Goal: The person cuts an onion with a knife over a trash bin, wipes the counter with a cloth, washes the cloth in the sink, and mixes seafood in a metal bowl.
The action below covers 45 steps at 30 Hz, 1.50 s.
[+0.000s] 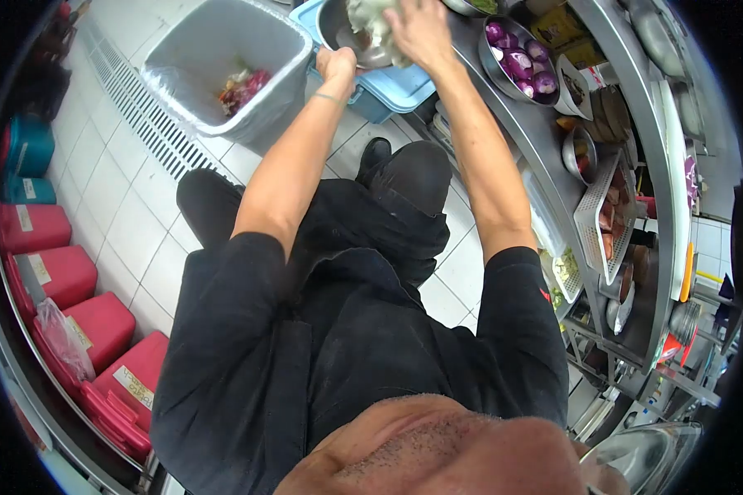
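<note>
At the top of the view, my left hand (337,66) is closed on the near-left rim of a metal bowl (332,23). My right hand (421,29) lies against a pale, whitish mass (373,23) at the bowl's right side; what the mass is cannot be made out. Its fingers are partly spread over it. Beneath the bowl is a light blue plastic container (398,89). A grey bin (285,107) with a clear liner stands to the left, with red and whitish scraps (243,89) inside.
On the right, a metal counter (545,169) holds a bowl of purple onions (518,62), a small metal bowl (580,154) and a white basket (600,210). Red lidded containers (99,330) line the left side. A floor drain grate (144,103) runs beside the bin.
</note>
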Motion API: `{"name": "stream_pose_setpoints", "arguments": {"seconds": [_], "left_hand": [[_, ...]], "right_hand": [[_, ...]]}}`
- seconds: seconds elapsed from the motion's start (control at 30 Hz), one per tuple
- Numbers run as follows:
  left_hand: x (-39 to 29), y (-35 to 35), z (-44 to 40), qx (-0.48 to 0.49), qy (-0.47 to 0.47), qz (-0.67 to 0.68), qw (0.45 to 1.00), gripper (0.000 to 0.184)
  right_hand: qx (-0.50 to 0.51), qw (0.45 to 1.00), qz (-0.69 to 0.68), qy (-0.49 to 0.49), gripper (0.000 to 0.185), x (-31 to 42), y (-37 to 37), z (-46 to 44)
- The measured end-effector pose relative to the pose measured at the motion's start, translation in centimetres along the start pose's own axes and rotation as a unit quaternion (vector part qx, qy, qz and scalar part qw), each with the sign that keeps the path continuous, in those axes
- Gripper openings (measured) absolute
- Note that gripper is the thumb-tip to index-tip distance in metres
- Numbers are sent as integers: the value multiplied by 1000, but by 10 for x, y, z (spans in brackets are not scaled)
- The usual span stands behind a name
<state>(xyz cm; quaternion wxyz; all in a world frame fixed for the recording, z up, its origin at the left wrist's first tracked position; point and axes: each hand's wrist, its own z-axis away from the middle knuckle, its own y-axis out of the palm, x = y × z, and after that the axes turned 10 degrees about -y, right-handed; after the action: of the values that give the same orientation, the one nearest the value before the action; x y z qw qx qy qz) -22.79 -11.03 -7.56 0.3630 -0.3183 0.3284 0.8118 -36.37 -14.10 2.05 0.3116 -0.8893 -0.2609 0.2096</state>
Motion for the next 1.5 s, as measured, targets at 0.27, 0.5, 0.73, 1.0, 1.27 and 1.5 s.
{"name": "stream_pose_setpoints", "arguments": {"seconds": [0.27, 0.5, 0.73, 1.0, 1.27, 1.5], "left_hand": [[-9, -50, 54, 55, 142, -87, 985, 35], [-47, -89, 82, 79, 216, -236, 944, 32], [-97, -117, 124, 120, 173, -87, 974, 43], [-94, -204, 148, 92, 116, 39, 988, 38], [-113, -248, 174, 90, 147, 62, 983, 43], [-153, -188, 166, 128, 171, 50, 976, 39]], "right_hand": [[241, 926, -288, 39, 71, 67, 15, 44], [451, 876, -137, -103, 44, 49, -107, -21], [111, 903, -352, 221, 22, -32, -269, -42], [126, 956, 64, 256, 92, -211, -294, -38], [280, 908, -246, 189, 42, -194, -137, -209], [40, 992, 21, -115, 38, -101, -79, -240]]}}
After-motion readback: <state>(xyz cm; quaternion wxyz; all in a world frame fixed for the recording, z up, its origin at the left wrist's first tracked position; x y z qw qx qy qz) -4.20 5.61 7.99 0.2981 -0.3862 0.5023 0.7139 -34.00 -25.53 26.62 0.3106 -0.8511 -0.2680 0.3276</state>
